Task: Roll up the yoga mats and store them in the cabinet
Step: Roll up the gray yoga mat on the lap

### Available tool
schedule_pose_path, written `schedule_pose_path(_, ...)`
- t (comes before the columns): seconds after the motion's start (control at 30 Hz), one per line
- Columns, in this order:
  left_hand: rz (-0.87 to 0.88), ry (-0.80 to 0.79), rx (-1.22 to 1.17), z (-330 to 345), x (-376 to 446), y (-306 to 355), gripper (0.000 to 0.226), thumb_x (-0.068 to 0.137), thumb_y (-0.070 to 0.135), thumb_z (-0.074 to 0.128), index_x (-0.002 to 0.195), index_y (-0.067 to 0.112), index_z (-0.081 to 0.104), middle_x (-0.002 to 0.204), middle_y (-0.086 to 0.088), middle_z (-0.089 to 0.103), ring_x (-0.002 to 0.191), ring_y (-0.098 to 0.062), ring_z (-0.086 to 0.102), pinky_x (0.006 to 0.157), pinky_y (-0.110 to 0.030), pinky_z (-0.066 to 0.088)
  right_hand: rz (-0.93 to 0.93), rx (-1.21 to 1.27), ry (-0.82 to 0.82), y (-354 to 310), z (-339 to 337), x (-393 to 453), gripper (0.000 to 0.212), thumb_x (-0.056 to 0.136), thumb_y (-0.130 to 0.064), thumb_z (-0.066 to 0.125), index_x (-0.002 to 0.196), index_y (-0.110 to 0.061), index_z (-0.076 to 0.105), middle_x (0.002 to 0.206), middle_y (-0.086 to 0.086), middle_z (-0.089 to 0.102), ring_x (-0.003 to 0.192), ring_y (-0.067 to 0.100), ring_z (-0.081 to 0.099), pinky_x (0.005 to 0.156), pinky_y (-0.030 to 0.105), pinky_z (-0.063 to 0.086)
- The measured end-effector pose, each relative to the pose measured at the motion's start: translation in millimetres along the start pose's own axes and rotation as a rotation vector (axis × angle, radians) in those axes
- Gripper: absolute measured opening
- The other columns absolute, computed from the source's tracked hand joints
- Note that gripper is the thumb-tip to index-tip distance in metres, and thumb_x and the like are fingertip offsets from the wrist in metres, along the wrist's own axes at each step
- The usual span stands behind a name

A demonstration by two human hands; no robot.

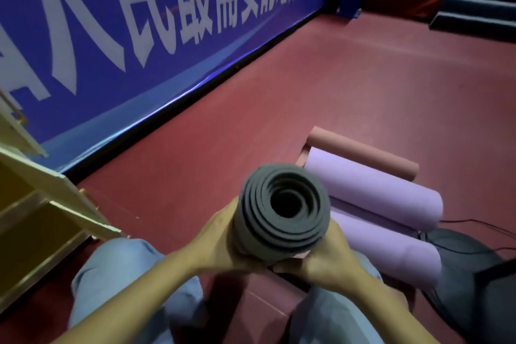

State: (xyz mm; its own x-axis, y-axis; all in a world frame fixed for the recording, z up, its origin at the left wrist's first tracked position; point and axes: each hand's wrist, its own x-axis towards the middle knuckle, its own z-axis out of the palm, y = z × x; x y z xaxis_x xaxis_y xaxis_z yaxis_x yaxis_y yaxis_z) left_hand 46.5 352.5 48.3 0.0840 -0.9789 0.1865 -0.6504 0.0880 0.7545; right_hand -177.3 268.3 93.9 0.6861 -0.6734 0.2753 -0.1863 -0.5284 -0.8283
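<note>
Nearest the camera, the person kneels or sits low on the red floor [335, 98], knees in pale blue trousers to either side. Both hands are wrapped round the lower part of a grey mat [282, 212], which is fully rolled and held upright with its spiral end facing the camera. The left hand [220, 243] clasps it from the left, fingers curled round the roll; the right hand [321, 257] clasps it from the right and underneath. The coil looks fairly tight, with an open core in the middle, so rolling this one seems finished.

Just beyond the hands on the right lie two purple mats [374, 187], both rolled and resting side by side on the floor, touching or nearly so. Behind them is a pink mat [363, 151], also rolled, lying against the farther purple one. A dark bag [469, 282] with thin cables sits at the right edge, just beside the nearer purple roll.

To the left, the pale wooden cabinet [42, 204] shows open compartments; no mat is visible inside the part in view.

Farther off, a blue banner [139, 36] with white characters runs along the floor's left edge.

As a judgement: rolling appears done for all four mats seen here, and storing is what is left, probably starting with the grey one.
</note>
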Motion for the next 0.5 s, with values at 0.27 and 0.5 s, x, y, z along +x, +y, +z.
schedule_pose_path(0.27,-0.185,-0.022,0.101,11,-42,-58,0.107,0.038,0.051,0.096,0.135,0.029,0.057,0.117,0.043,0.05,0.109,0.01,0.056,0.082,-0.003,0.043,0.163,0.043,-0.102,19,30,6,0.107,0.046,-0.021,0.1,0.128,-0.04,0.034,0.129,-0.017,0.053,0.115,0.012,0.061,0.09,0.042,0.057)
schedule_pose_path(0.5,-0.111,-0.022,-0.114,-3,-31,-48,0.13,0.05,0.049,0.099,0.155,0.044,0.023,0.149,0.041,0.038,0.138,0.011,0.041,0.105,-0.01,0.039,0.088,-0.257,-0.369,-17,27,42,0.148,0.049,-0.059,0.095,0.155,-0.048,-0.008,0.159,-0.014,0.007,0.151,0.012,0.018,0.121,0.035,0.03)
